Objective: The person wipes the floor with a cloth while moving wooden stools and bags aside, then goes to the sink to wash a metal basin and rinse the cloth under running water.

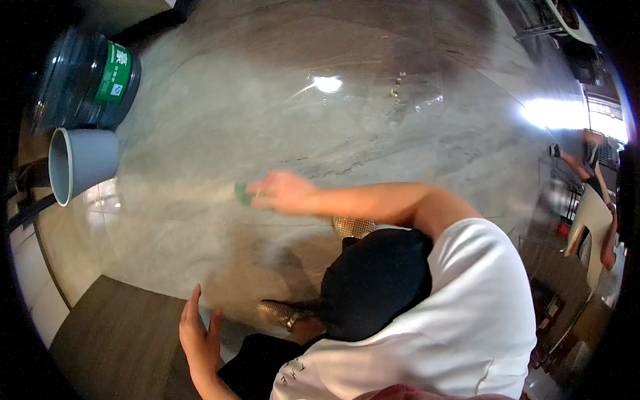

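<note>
My right hand [285,192] is stretched out low over the glossy grey floor [200,133], smeared by motion. Its fingers close around a small green object [241,193], which is too blurred to identify. Nearer the bottom edge, my left hand [200,333] is raised beside the dark wooden surface [127,333], fingers apart and holding nothing. Between the two hands are my gold patterned shoes, one [279,312] near my left hand and the other [355,227] under my right forearm.
A grey-blue bin [93,160] lies on its side at the left, beside a large clear water bottle [80,80] with a green label. Small shiny bits [395,92] lie on the floor. At the far right, another person's arm [609,233] shows by a pale chair [592,217].
</note>
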Motion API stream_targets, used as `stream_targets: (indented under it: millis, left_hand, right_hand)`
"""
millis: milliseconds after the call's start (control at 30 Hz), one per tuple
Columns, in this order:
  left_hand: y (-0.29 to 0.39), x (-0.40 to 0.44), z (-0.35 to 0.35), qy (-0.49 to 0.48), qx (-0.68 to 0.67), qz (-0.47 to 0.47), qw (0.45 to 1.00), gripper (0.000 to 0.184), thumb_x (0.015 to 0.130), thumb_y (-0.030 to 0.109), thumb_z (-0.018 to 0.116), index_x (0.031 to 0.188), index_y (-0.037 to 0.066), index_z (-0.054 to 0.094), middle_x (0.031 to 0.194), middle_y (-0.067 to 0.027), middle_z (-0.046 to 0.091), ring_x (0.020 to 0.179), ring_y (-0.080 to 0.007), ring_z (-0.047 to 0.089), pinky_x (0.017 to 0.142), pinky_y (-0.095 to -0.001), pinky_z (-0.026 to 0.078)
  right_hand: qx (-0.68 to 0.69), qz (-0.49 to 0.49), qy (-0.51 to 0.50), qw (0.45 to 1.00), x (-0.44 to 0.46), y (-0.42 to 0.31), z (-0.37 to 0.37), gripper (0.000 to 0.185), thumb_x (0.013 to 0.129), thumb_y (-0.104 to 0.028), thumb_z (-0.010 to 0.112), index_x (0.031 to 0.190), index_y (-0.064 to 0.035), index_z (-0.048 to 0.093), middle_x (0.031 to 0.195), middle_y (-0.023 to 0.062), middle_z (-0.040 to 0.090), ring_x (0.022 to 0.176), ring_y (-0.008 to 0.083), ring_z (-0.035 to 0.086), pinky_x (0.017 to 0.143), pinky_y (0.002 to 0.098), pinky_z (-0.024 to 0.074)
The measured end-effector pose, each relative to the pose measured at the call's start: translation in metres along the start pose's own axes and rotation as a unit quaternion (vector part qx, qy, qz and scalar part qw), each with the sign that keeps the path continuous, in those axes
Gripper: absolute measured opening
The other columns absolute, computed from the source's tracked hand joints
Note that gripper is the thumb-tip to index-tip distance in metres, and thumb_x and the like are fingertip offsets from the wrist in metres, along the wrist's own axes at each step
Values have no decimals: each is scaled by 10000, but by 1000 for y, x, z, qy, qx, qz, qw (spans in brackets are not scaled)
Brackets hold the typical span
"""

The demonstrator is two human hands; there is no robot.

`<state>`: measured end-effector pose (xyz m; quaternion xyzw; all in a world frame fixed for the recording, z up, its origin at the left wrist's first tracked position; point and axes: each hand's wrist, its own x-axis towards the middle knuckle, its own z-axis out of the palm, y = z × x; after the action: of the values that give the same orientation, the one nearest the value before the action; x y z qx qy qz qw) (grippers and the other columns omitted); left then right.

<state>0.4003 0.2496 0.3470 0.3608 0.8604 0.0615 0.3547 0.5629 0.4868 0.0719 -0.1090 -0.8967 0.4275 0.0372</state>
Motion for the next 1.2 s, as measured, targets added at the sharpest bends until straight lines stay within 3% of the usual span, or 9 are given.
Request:
stream_targets:
  millis: [167, 300, 567, 700, 933, 1000, 1033, 1067, 1200]
  left_hand:
    - [1, 0, 3, -26, 36, -23, 999, 581, 838, 99, 700, 1378, 79, 487, 1260, -232, 586, 1181, -397, 556, 949, -442, 465]
    - [10, -5, 4, -30, 21, -51, 998, 577, 851, 155, 704, 1382, 94, 485, 1256, -220, 591, 1166, -395, 562, 931, -444, 473]
    - [2, -10, -1, -29, 53, -39, 997, 566, 855, 186, 697, 1375, 93, 494, 1247, -230, 592, 1151, -401, 567, 927, -449, 476]
    - [2, -10, 1, -36, 41, -31, 998, 567, 847, 173, 702, 1370, 93, 499, 1246, -231, 591, 1153, -404, 563, 933, -451, 473]
    - [9, -14, -4, -41, 53, -33, 997, 626, 826, 161, 714, 1400, 113, 469, 1248, -234, 589, 1162, -405, 555, 941, -460, 468]
    - [9, -19, -7, -37, 48, -45, 997, 639, 821, 160, 717, 1406, 117, 463, 1249, -234, 588, 1161, -404, 556, 941, -461, 468]
    - [9, -22, -8, -30, 37, -36, 998, 633, 818, 158, 716, 1400, 113, 470, 1250, -234, 588, 1167, -401, 556, 946, -463, 466]
    - [9, -24, -10, -20, 27, -24, 999, 627, 815, 156, 715, 1393, 110, 478, 1250, -234, 588, 1173, -398, 556, 951, -464, 465]
    - [15, -41, -33, 12, -4, -23, 1000, 559, 830, 133, 695, 1351, 39, 515, 1281, -232, 578, 1216, -383, 543, 994, -443, 444]
  right_hand:
    - [-107, -368, -65, 921, 29, 26, 65, 366, 859, -231, 569, 1224, -231, 602, 1372, 27, 511, 1184, 255, 502, 932, 462, 441]
    - [-285, 33, 61, 956, 72, 61, -65, 359, 840, -191, 583, 1198, -170, 595, 1237, 63, 595, 1122, 275, 567, 860, 472, 483]
    - [-390, 435, 299, 755, -27, 223, -203, 404, 874, -237, 584, 1277, -232, 600, 1344, 119, 511, 1122, 389, 520, 938, 508, 455]
    - [-416, 144, 353, 826, -14, 143, -177, 341, 773, -104, 622, 1113, -113, 647, 1205, 159, 567, 1037, 349, 561, 819, 474, 500]
    - [-145, -263, -6, 954, -35, 11, 2, 327, 822, -190, 605, 1143, -128, 598, 984, 154, 636, 856, 330, 605, 753, 443, 503]
    - [-195, 40, -146, 969, -23, 36, -35, 262, 846, -212, 623, 1101, -155, 612, 985, 113, 646, 836, 266, 623, 699, 390, 506]
    - [-254, -48, 119, 959, -40, 74, -53, 241, 824, -171, 586, 1051, -88, 585, 915, 141, 655, 836, 308, 629, 728, 430, 506]
    - [-312, 173, -5, 934, -30, 82, -95, 257, 800, -101, 587, 1054, -63, 584, 911, 123, 662, 841, 290, 643, 717, 419, 509]
    - [-507, 248, 94, 820, -72, 194, -190, 480, 830, -125, 598, 1299, -225, 572, 1235, 125, 579, 1008, 361, 560, 834, 443, 507]
